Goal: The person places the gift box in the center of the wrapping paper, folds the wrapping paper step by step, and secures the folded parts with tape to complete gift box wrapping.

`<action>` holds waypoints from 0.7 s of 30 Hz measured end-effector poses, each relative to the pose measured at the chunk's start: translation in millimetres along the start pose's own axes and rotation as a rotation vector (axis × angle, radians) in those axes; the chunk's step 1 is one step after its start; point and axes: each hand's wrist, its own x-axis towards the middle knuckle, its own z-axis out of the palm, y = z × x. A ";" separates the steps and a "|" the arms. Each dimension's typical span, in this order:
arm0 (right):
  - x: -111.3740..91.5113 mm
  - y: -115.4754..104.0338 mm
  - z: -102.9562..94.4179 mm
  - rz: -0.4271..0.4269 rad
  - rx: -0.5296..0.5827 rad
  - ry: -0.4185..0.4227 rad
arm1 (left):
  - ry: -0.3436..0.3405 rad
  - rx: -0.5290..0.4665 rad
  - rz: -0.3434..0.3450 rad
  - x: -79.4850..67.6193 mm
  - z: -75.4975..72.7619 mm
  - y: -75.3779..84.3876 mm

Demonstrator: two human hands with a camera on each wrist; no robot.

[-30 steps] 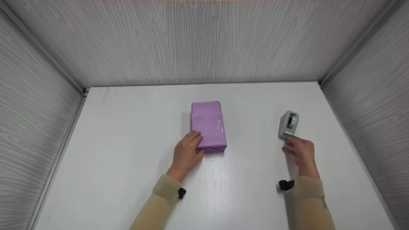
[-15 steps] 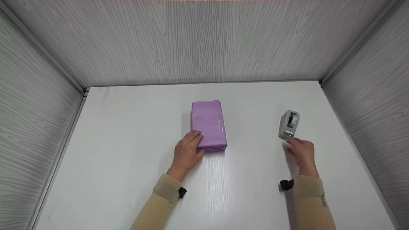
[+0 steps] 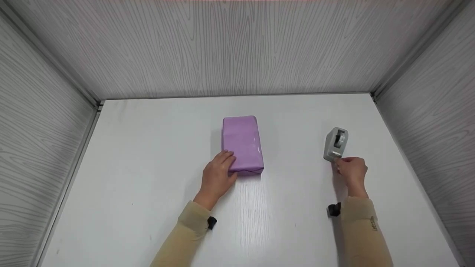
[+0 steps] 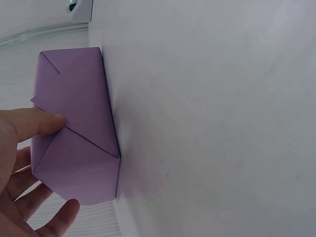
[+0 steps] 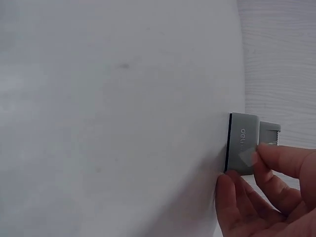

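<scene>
A box wrapped in glossy purple paper [image 3: 242,142] lies on the table in the middle of the head view. My left hand [image 3: 216,178] holds its near left corner, fingers on top. In the left wrist view the thumb [image 4: 47,122] presses on the folded paper flaps at the box's end. Further right stands a grey tape dispenser [image 3: 330,147] with its roll in place. My right hand [image 3: 352,172] is at its front end, pinching a short piece of clear tape [image 5: 248,157] between thumb and index finger, close by the toothed cutter [image 5: 277,138].
The white table [image 3: 156,148] runs back to a grey wood-grain panel [image 3: 237,52], with similar panels at left and right. A small black wrist camera [image 3: 334,209] sticks out from the right sleeve, and another [image 3: 212,223] from the left sleeve.
My right hand has turned and shifted slightly right at the front of the dispenser, its knuckles higher now. The left hand, box and dispenser stay in place.
</scene>
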 end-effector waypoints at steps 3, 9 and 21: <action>0.9 -0.3 -0.1 -0.016 -0.038 0.012 | 0.002 -0.003 0.000 0.1 0.5 -0.3; 0.3 0.1 -1.0 -0.009 -0.042 0.000 | 0.003 -0.013 0.002 0.7 0.2 -0.9; -13.5 0.3 -2.9 0.041 0.023 -0.096 | 0.023 -0.020 0.021 0.8 2.6 -2.1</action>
